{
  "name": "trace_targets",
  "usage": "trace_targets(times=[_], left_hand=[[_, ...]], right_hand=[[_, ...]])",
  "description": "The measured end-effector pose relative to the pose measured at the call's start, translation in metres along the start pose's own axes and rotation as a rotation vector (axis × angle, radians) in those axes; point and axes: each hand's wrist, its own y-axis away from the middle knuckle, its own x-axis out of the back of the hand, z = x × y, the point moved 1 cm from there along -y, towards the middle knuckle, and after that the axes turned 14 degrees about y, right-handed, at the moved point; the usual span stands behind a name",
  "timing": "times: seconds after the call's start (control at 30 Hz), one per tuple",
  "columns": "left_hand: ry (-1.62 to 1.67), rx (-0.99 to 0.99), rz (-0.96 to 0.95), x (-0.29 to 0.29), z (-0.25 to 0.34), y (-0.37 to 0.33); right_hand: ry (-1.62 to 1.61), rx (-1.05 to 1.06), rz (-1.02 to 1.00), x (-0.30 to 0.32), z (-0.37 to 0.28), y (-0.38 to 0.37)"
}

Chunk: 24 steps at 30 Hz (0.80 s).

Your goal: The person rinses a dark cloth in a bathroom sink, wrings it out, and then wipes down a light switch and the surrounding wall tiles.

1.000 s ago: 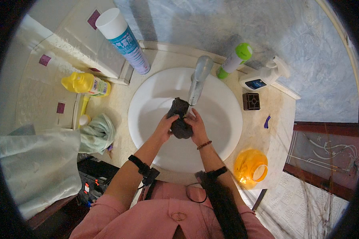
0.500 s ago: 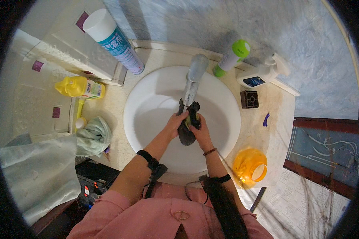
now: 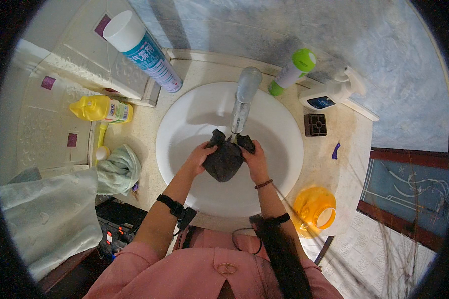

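Note:
A dark grey cloth piece [image 3: 224, 162] is spread between my hands under the tap, over the white washbasin [image 3: 172, 119]. It has a rounded lower end and two raised upper corners; its exact kind I cannot make out. My left hand [image 3: 200, 155] pinches its left upper side. My right hand [image 3: 255, 158] grips the right upper corner. The metal tap [image 3: 240, 104] reaches down from the back of the basin, and a narrow pale stream shows below its mouth, falling onto the cloth.
Left of the basin stand a tall spray can [image 3: 152, 57], a yellow bottle [image 3: 105, 109] and a crumpled green cloth [image 3: 119, 172]. To the right are a green-capped can [image 3: 290, 72], a white spray bottle [image 3: 329, 97], a dark square box [image 3: 315, 124] and an orange jar [image 3: 309, 204].
My hands have moved apart, stretching the cloth wider. Its folded, narrow shape with a yellow-green patch has become a broad dark face, and the patch no longer shows.

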Motion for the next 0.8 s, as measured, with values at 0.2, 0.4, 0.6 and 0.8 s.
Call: trace_targets(times=[0.2,0.4,0.6,0.8], left_hand=[[-0.086,0.087,0.121,-0.014,0.002,0.026],[-1.283,-0.461,0.158,0.0,-0.009,0.015],[-0.915,-0.346,-0.055,-0.03,0.022,0.005],[-1.19,-0.33,-0.039,-0.039,0.051,0.011]], right_hand=[[0.232,0.018,0.081,-0.012,-0.037,-0.003],[-0.184,-0.133,-0.147,-0.022,-0.048,-0.009],[-0.061,-0.13,-0.347,-0.028,-0.074,-0.007],[0.239,0.023,-0.309,-0.014,-0.074,-0.02]])
